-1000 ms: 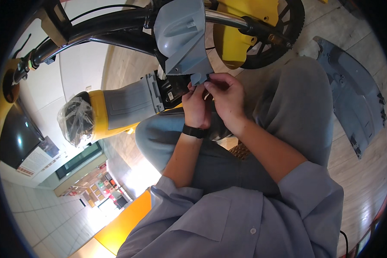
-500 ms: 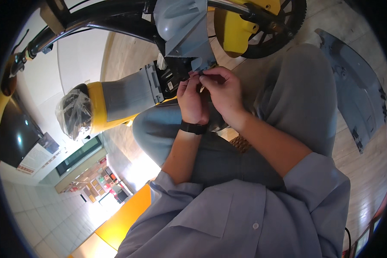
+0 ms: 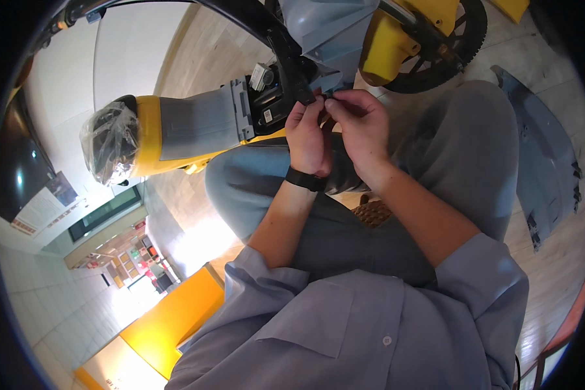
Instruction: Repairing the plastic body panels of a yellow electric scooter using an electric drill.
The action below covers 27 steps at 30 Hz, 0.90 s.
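Observation:
My left hand (image 3: 309,136) and my right hand (image 3: 361,130) meet at the lower edge of a grey plastic cover (image 3: 322,29) on a yellow two-wheeler. Both have fingers closed in a pinch around something small and dark, too small and hidden to name. Just left of my fingertips is an open black compartment (image 3: 266,97) with cylindrical and boxy parts inside. A black bar runs down from the frame tube (image 3: 257,23) toward my hands. The grey footboard (image 3: 198,123) with yellow sides extends leftward to a plastic-wrapped end (image 3: 110,143).
The front wheel (image 3: 471,49) with a yellow guard (image 3: 380,62) is at upper right. A detached grey panel (image 3: 543,162) lies on the wooden floor to my right. A woven seat (image 3: 370,211) shows between my legs. An orange furniture block (image 3: 162,318) stands at lower left.
Both hands have shifted slightly up and right in the view, along with the grey cover and wheel. More of the black compartment and bar now shows. The fingers stay pinched together.

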Each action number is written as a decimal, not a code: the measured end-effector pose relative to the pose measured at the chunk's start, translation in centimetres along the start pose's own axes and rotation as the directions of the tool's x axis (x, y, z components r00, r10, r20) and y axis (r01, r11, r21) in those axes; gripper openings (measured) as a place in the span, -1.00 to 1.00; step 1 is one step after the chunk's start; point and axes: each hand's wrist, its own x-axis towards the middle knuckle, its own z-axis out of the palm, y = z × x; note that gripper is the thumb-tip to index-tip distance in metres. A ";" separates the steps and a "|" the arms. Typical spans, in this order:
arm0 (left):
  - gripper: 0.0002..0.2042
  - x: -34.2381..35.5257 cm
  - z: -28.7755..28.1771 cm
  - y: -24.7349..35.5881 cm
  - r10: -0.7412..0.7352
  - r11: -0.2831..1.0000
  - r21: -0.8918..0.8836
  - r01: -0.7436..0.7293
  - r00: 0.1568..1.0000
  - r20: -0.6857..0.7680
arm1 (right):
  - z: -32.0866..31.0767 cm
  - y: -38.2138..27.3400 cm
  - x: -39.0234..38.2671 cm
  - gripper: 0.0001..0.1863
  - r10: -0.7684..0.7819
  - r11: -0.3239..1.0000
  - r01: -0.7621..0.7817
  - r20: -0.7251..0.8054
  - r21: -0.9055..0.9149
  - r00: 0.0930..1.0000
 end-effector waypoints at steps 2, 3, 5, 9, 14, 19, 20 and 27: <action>-0.80 0.0 0.0 0.1 -0.005 1.000 0.024 0.005 1.000 0.004 | 0.1 0.1 0.2 -0.84 -0.018 0.999 0.018 0.009 -0.046 1.000; -0.80 0.0 0.1 0.2 -0.003 1.000 0.019 0.003 1.000 0.004 | 0.2 0.1 0.3 -0.84 -0.028 0.998 0.028 -0.007 -0.050 1.000; -0.77 -0.1 0.2 0.3 -0.010 1.000 0.023 0.011 0.999 -0.044 | 0.4 0.2 0.5 -0.83 -0.042 0.998 0.041 -0.022 -0.056 0.999; -0.76 0.0 -0.3 0.1 -0.009 1.000 0.006 0.009 1.000 -0.019 | 0.6 0.8 0.9 -0.83 -0.039 0.997 0.036 -0.041 -0.072 0.998; -0.80 0.0 -0.1 0.3 -0.005 1.000 0.031 0.005 1.000 0.014 | 0.9 1.1 0.9 -0.80 -0.078 0.993 0.072 -0.070 -0.089 0.994; -0.79 0.3 -0.4 0.1 -0.005 1.000 0.016 0.005 1.000 0.017 | 0.9 1.1 0.7 -0.79 -0.083 0.995 0.080 -0.066 -0.055 0.994; -0.78 0.3 -0.5 0.0 0.011 1.000 0.022 -0.011 1.000 0.007 | 0.9 1.0 0.7 -0.79 -0.085 0.995 0.081 -0.071 -0.054 0.994; -0.79 0.7 -0.9 -0.4 0.033 0.999 0.026 -0.033 0.999 0.007 | 0.8 0.6 0.4 -0.83 -0.156 0.971 0.151 -0.014 -0.183 0.988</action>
